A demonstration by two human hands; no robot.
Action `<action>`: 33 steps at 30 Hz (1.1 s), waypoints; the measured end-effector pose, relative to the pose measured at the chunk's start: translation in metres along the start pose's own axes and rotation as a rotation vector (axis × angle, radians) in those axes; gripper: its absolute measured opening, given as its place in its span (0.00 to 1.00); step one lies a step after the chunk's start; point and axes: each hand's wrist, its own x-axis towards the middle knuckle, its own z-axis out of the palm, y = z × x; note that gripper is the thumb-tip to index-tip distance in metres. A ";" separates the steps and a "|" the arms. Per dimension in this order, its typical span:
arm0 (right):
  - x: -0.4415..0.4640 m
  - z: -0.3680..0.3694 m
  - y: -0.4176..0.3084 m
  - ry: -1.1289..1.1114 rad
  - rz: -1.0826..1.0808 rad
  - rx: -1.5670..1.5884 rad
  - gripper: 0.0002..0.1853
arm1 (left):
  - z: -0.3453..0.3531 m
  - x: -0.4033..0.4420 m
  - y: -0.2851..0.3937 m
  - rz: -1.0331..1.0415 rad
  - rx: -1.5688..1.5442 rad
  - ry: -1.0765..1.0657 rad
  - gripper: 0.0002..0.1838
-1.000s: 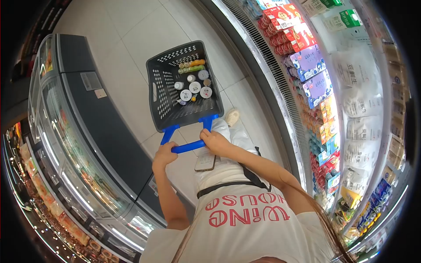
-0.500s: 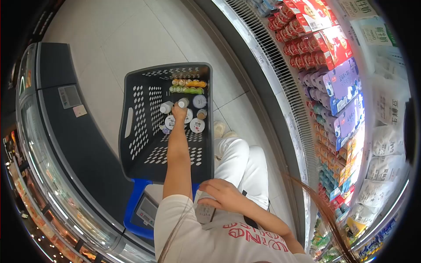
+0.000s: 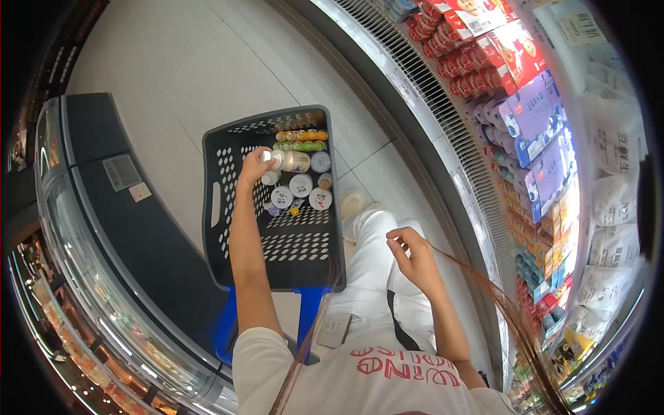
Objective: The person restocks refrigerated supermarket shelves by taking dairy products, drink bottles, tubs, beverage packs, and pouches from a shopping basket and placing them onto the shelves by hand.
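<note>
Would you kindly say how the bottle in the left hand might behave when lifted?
The bottle looks rounded, so it would probably roll if laid down loose. The left hand has it near its white cap, so the body may swing downward as it rises.

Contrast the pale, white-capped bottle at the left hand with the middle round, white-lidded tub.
The bottle is tipped, side showing; the tub shows its lid. The left hand holds the bottle's capped end; no hand touches the tub. Both are inside the dark grey perforated plastic basket.
</note>
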 end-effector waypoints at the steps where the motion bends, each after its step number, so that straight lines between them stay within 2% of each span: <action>1: -0.007 -0.009 -0.022 -0.021 -0.024 -0.009 0.08 | -0.025 -0.023 0.047 0.003 -0.043 -0.065 0.14; 4: -0.021 -0.030 -0.074 -0.059 -0.109 0.036 0.11 | -0.087 -0.107 0.182 0.107 -0.035 -0.182 0.14; 7: -0.033 -0.042 -0.130 0.035 -0.201 0.124 0.15 | -0.122 -0.182 0.291 0.203 -0.063 -0.234 0.13; 9: -0.040 -0.051 -0.158 -0.013 -0.189 0.184 0.29 | -0.133 -0.219 0.350 0.333 -0.003 -0.272 0.12; 11: -0.057 -0.064 -0.189 -0.043 -0.227 0.228 0.44 | -0.129 -0.253 0.390 0.409 -0.083 -0.303 0.12; 13: -0.075 -0.073 -0.209 -0.072 -0.264 0.269 0.49 | -0.123 -0.283 0.421 0.525 -0.099 -0.337 0.12; 14: -0.089 -0.078 -0.217 -0.064 -0.304 0.247 0.49 | -0.118 -0.301 0.434 0.520 -0.115 -0.355 0.12; 16: -0.108 -0.084 -0.222 -0.064 -0.246 0.194 0.48 | -0.100 -0.325 0.452 0.561 -0.203 -0.379 0.12; 19: -0.126 -0.081 -0.213 0.042 -0.354 0.405 0.45 | -0.078 -0.350 0.466 0.628 -0.283 -0.385 0.12; 20: -0.135 -0.084 -0.208 0.059 -0.306 0.375 0.44 | -0.071 -0.356 0.470 0.650 -0.305 -0.382 0.11; 22: -0.158 -0.101 -0.211 0.089 -0.204 0.328 0.41 | -0.054 -0.359 0.477 0.660 -0.315 -0.337 0.17; 24: -0.176 -0.118 -0.215 0.114 -0.251 0.498 0.38 | -0.024 -0.365 0.493 0.726 -0.369 -0.259 0.24; 27: -0.206 -0.143 -0.221 0.152 -0.287 0.703 0.37 | 0.018 -0.390 0.529 1.009 -0.550 -0.268 0.37; 28: -0.213 -0.149 -0.221 0.190 -0.337 0.768 0.36 | 0.026 -0.403 0.538 0.954 -0.613 -0.422 0.48; 30: -0.222 -0.163 -0.219 0.175 -0.449 0.923 0.37 | 0.054 -0.402 0.543 0.910 -0.726 -0.703 0.48; 33: -0.235 -0.180 -0.218 0.201 -0.544 1.089 0.40 | 0.086 -0.426 0.556 0.735 -0.773 -1.086 0.41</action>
